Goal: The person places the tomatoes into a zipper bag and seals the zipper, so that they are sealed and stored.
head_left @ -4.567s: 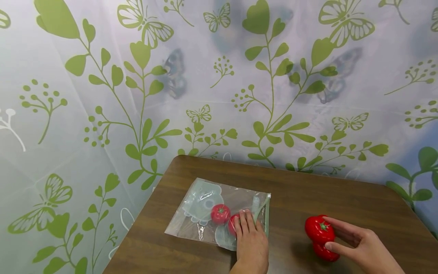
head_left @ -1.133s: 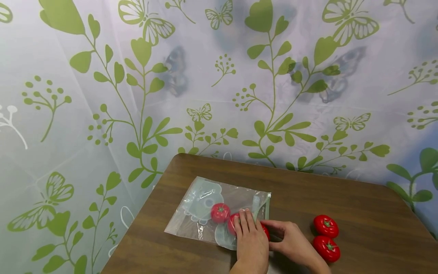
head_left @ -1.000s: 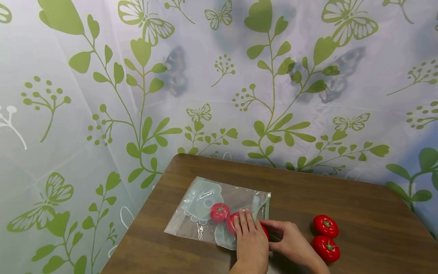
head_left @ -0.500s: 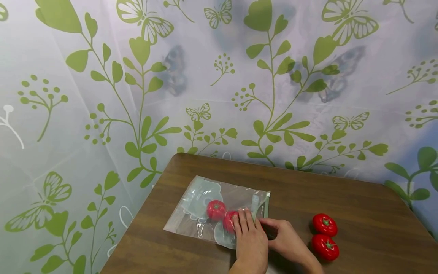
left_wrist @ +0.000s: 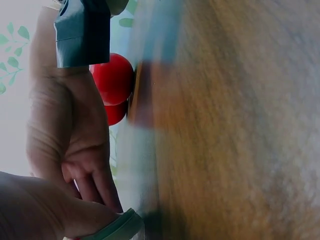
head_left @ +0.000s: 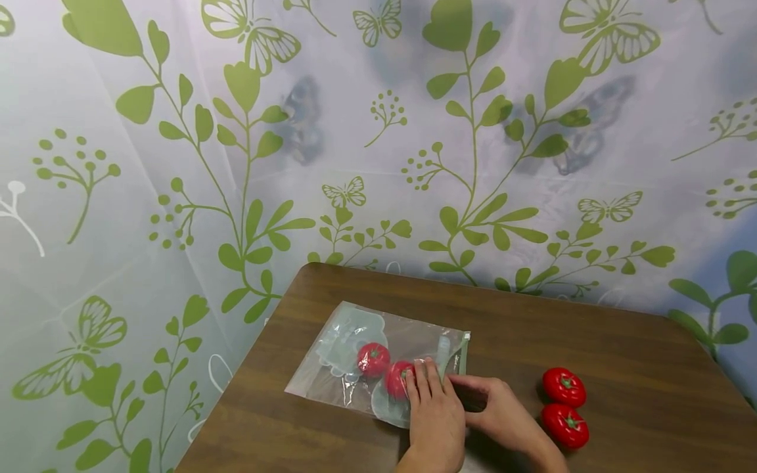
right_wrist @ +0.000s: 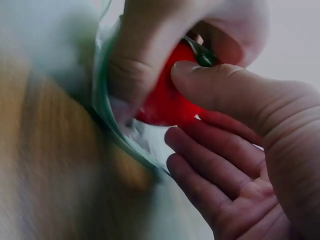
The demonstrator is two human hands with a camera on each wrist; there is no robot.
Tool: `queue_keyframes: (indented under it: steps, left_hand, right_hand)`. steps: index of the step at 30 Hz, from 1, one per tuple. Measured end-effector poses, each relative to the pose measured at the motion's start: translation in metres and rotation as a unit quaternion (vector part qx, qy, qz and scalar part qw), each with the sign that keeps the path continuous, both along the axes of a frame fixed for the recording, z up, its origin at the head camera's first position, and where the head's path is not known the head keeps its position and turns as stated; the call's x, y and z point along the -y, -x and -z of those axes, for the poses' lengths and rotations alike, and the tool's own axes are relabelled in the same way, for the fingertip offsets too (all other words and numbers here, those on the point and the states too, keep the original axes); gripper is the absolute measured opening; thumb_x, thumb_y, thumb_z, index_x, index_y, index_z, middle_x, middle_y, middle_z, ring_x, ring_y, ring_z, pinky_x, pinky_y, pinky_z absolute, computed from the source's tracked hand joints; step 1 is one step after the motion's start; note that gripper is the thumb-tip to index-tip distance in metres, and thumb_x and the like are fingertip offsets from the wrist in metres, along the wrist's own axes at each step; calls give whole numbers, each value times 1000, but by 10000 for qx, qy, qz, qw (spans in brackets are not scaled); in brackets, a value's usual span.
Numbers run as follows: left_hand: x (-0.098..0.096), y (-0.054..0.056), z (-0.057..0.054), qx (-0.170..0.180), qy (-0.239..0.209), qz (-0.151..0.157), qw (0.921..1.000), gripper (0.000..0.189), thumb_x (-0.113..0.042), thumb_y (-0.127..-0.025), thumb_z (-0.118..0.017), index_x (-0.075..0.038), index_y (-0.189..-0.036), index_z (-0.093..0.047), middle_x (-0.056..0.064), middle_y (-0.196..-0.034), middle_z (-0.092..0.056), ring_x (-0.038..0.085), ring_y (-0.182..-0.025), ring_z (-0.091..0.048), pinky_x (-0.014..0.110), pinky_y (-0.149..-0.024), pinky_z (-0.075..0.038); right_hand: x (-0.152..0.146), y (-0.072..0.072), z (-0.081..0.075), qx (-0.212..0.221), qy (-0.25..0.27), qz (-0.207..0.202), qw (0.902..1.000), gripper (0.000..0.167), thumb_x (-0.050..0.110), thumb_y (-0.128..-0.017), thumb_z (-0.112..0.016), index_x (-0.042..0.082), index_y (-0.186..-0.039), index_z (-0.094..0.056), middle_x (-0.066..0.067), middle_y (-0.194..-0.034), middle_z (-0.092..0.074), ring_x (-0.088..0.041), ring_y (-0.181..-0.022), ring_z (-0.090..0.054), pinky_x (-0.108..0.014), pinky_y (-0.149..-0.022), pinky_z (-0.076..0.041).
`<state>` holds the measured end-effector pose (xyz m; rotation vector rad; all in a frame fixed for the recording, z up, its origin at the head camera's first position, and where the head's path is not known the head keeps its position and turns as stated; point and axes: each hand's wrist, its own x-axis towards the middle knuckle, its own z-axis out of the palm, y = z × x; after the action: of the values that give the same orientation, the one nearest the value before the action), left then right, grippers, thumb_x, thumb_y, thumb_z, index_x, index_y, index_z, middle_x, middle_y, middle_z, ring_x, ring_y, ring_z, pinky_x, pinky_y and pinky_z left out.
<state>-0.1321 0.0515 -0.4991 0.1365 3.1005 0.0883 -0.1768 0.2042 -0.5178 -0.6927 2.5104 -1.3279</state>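
Observation:
A clear zip bag (head_left: 325, 389) with pale green print lies on the table, holding two glossy red tomatoes, a left one (head_left: 374, 359) and a right one (head_left: 399, 379). My left hand (head_left: 436, 420) lies over its right end, fingers straight on top. Its thumb (right_wrist: 132, 75) hooks inside the green zip edge (right_wrist: 100, 92) and holds the mouth apart. Between the thumb and fingers of my right hand (head_left: 503, 417) a third tomato (right_wrist: 167, 95) is gripped at that mouth. The head view hides this tomato behind the hands.
Two more tomatoes, a far one (head_left: 564, 387) and a near one (head_left: 566, 426), sit side by side to the right of my right hand. The brown wooden table (head_left: 503, 315) ends at a patterned curtain (head_left: 355, 118) behind and to the left.
My right hand has come from the tomatoes on the right to the bag's mouth with one tomato. Lately the two tomatoes in the bag have shifted slightly left and farther in.

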Motion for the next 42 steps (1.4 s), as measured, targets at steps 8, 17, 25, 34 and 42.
queue_keyframes:
  steps: [8, 17, 25, 34, 42]
  left_hand:
    - [-2, 0, 0, 19, 24, -33, 10000, 54, -35, -107, -66, -17, -158, -60, 12, -175, -42, 38, -165, -34, 57, -134, -26]
    - [-1, -1, -1, -144, 74, -59, 9999, 49, -29, -110, -59, -15, -157, -60, 14, -174, -42, 38, -165, -33, 57, -134, -26]
    - [1, -2, -2, -190, 212, -14, 9996, 55, -30, -107, -64, -14, -159, -57, 15, -175, -40, 38, -166, -31, 56, -134, -27]
    - [4, -3, -1, -416, 395, 15, 9984, 52, -28, -108, -62, -13, -158, -59, 17, -173, -42, 37, -164, -35, 54, -133, -30]
    - [2, -3, -1, -423, 269, 28, 9987, 50, -27, -109, -61, -13, -157, -60, 17, -173, -43, 37, -164, -36, 55, -133, -30]
  right_hand:
    - [-6, 2, 2, -24, 102, -146, 9998, 54, 27, -98, -85, 0, -142, -70, -19, -142, -73, -16, -124, -74, -35, -100, -63]
    - [4, 2, 4, -299, 80, -54, 9995, 53, 25, -96, -87, 0, -140, -72, -17, -139, -75, -9, -123, -72, -20, -100, -58]
    - [18, 6, 13, -243, 94, 280, 9993, 49, 16, -91, -88, 8, -138, -76, -7, -137, -77, -10, -124, -72, -20, -106, -53]
    - [33, 5, 18, -484, 732, 350, 9955, 36, 10, -90, -88, 9, -125, -81, -2, -119, -83, 2, -105, -70, -18, -97, -56]
    - [27, 3, 13, -510, -11, 500, 9974, 50, 12, -88, -89, 7, -136, -77, -6, -134, -79, -10, -122, -72, -26, -110, -54]
